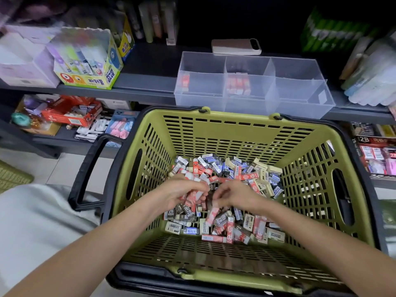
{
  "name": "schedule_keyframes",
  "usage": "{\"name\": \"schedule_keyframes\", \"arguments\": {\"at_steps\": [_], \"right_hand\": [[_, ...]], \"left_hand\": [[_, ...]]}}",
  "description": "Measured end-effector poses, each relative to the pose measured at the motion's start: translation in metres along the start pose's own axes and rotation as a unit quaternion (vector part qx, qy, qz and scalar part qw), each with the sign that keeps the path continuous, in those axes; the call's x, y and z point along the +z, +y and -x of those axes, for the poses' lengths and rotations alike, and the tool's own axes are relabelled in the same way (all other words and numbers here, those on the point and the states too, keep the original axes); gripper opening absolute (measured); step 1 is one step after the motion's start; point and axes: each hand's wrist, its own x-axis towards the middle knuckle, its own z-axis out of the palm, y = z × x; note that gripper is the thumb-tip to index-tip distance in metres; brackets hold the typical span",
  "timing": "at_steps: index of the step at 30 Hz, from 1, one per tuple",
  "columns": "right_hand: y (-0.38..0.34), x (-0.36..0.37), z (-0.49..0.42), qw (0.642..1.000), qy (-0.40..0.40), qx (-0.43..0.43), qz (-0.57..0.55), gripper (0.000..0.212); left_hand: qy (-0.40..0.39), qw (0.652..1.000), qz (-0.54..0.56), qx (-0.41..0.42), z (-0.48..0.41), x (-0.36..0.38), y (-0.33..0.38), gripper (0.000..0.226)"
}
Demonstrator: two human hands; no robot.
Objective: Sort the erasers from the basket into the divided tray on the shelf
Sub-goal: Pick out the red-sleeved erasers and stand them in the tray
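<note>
1. Head view: the left hand (pixel 182 192) has its fingers curled round a bunch of red erasers (pixel 191 197), apparently gathering one kind before carrying it over.
2. The right hand (pixel 237 195) pinches a single red eraser (pixel 215 210) at its fingertips, close beside the left hand, and is probably adding it to the bunch.
3. The mixed erasers (pixel 227 172) lie heaped on the floor of the basket (pixel 235 117).
4. The divided tray (pixel 199 96) stands on the shelf (pixel 145 82) just behind the basket, within reach. Red stock shows in its left and middle compartments.

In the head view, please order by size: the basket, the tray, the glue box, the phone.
Largest first:
basket
tray
glue box
phone
The basket is also nearest the camera.
</note>
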Motion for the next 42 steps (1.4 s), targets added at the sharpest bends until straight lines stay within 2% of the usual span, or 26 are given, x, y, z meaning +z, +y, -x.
{"name": "schedule_keyframes", "arguments": {"at_steps": [2,4,8,10,11,12,13,14,15,16,17,21,24,29,33,38,40,42], "right_hand": [[-0.011,-0.020,0.009,0.990,0.012,0.003,-0.140,0.011],[-0.019,-0.030,0.017,0.978,0.002,-0.011,-0.210,0.013],[-0.019,-0.023,0.025,0.967,0.000,-0.023,-0.254,0.017],[-0.011,-0.022,0.024,0.947,0.002,0.000,-0.322,0.022],[-0.006,-0.021,0.024,0.949,0.001,0.010,-0.316,0.022],[0.000,-0.020,0.024,0.972,0.003,0.012,-0.234,0.020],[0.008,-0.020,0.023,0.999,-0.003,0.007,-0.047,0.019],[0.019,-0.018,0.021,0.988,-0.025,0.004,0.152,0.021],[0.029,-0.014,0.019,0.950,-0.052,0.009,0.307,0.028],[0.039,-0.009,0.019,0.916,-0.068,0.024,0.395,0.037],[0.047,-0.005,0.018,0.903,-0.069,0.044,0.422,0.046],[0.066,0.003,0.012,0.911,-0.038,0.053,0.406,0.069],[0.069,0.012,0.009,0.916,-0.059,0.065,0.392,0.083],[0.065,0.026,0.005,0.903,-0.029,0.035,0.427,0.066],[0.065,0.027,0.007,0.922,-0.033,0.017,0.386,0.054],[0.061,0.027,0.011,0.964,-0.060,0.030,0.259,0.040],[0.055,0.020,0.014,0.980,-0.058,0.035,0.188,0.035],[0.043,0.009,0.017,0.988,-0.055,0.030,0.140,0.030]], "left_hand": [[-0.004,1.000,0.016,-0.012,-0.001,0.006,-0.003,0.078],[-0.038,0.999,0.028,-0.021,-0.002,0.011,-0.005,0.110],[-0.093,0.994,0.043,-0.043,0.000,0.012,-0.006,0.126],[-0.104,0.993,0.037,-0.049,-0.001,0.012,-0.007,0.119],[-0.103,0.993,0.036,-0.049,-0.002,0.012,-0.008,0.111],[-0.100,0.993,0.039,-0.048,-0.003,0.012,-0.008,0.102],[-0.091,0.994,0.046,-0.045,-0.003,0.011,-0.007,0.090],[-0.082,0.994,0.056,-0.042,-0.004,0.010,-0.006,0.075],[-0.076,0.994,0.066,-0.041,-0.004,0.009,-0.004,0.059],[-0.074,0.993,0.078,-0.043,-0.002,0.009,-0.001,0.047],[-0.073,0.992,0.093,-0.046,-0.001,0.008,0.002,0.042],[-0.080,0.984,0.152,-0.046,0.003,0.003,0.008,0.050],[-0.080,0.980,0.181,-0.028,0.004,0.002,0.009,0.049],[-0.084,0.978,0.192,-0.012,0.004,0.001,0.010,0.049],[-0.081,0.984,0.158,-0.007,0.002,0.003,0.009,0.049],[-0.083,0.995,0.044,0.026,-0.003,0.006,0.003,0.035],[-0.036,0.993,-0.085,0.069,-0.004,0.007,-0.001,0.022],[0.015,0.969,-0.220,0.110,-0.005,0.010,-0.005,0.025]]}}
